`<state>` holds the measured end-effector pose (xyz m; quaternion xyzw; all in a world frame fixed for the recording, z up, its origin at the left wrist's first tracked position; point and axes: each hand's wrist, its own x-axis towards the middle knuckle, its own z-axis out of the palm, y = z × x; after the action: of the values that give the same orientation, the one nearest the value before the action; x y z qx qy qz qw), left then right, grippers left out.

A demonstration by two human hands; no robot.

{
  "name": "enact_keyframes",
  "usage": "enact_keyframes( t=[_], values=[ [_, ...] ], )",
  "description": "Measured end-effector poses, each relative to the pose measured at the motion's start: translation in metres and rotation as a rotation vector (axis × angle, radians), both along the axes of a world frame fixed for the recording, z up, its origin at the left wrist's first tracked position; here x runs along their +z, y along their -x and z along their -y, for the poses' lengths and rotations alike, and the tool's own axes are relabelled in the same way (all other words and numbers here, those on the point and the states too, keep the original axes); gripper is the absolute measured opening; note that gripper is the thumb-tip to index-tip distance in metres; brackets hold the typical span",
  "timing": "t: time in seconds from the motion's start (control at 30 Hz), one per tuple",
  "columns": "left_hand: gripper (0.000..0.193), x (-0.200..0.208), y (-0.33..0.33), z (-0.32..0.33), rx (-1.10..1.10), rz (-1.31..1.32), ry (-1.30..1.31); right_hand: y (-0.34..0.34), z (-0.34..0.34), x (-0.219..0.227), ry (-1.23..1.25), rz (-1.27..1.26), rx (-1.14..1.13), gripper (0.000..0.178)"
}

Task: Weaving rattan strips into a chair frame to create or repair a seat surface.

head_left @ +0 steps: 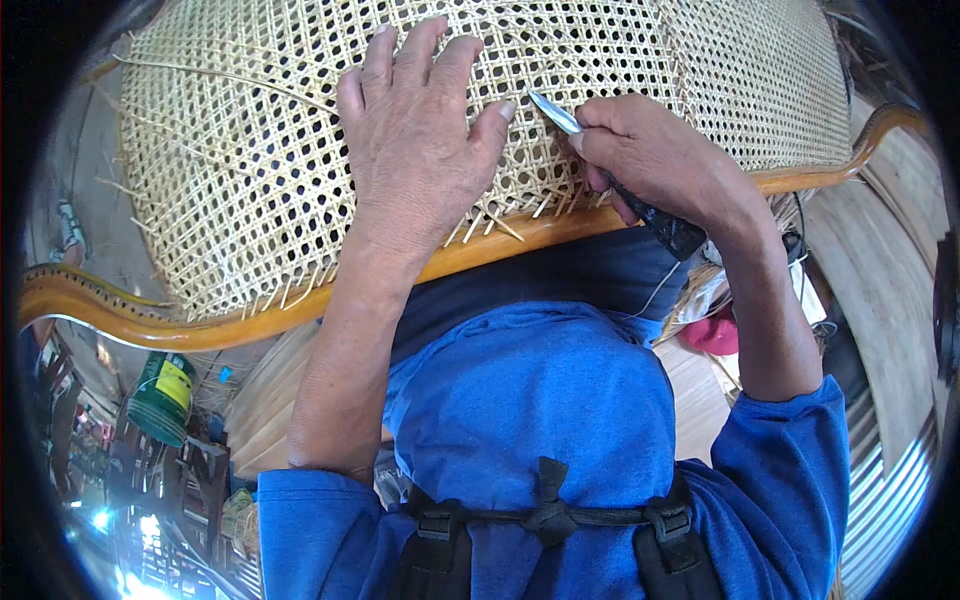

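**Knife (553, 110) Was Held Over the Cane Panel (260, 180)**

Nearest us was our blue shirt (540, 400), with black straps (432, 560) across it. Just beyond, the wooden rail (520, 238) ran along the panel's near edge, where pale strand ends (487, 222) stuck out. Right of that edge's middle, our right hand (650, 155) was wrapped around the knife's dark handle, the blade angled toward the panel's far edge, its tip near our left thumb; we could not tell whether it touched the weave. Our left hand (425, 135) lay palm down on the weave, fingers spread wide, gripping nothing. Toward the far left corner we saw a long, loose strand (225, 73). Well below the near left corner was a green bucket (160, 405).
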<state>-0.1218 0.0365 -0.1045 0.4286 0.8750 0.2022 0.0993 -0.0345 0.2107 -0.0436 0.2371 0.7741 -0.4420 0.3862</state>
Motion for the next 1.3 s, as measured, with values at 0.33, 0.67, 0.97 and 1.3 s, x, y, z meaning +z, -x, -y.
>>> enact_keyframes(
  t=[0.33, 0.67, 0.97, 1.3],
  values=[
    [0.049, 0.006, -0.002, -0.005, 0.009, 0.029, 0.018, 0.005, -0.014, -0.005, 0.032, -0.062, 0.248, 0.029],
    [0.052, 0.030, 0.009, -0.013, 0.029, 0.303, 0.119, 0.008, -0.017, -0.004, -0.058, -0.182, 0.485, 0.032],
    [0.052, 0.031, 0.009, -0.011, 0.026, 0.278, 0.107, 0.004, 0.000, 0.001, 0.013, 0.077, -0.004, 0.028],
    [0.051, 0.030, 0.007, -0.014, 0.035, 0.287, 0.158, -0.001, 0.004, -0.003, -0.077, 0.034, -0.080, 0.025]
  ],
)
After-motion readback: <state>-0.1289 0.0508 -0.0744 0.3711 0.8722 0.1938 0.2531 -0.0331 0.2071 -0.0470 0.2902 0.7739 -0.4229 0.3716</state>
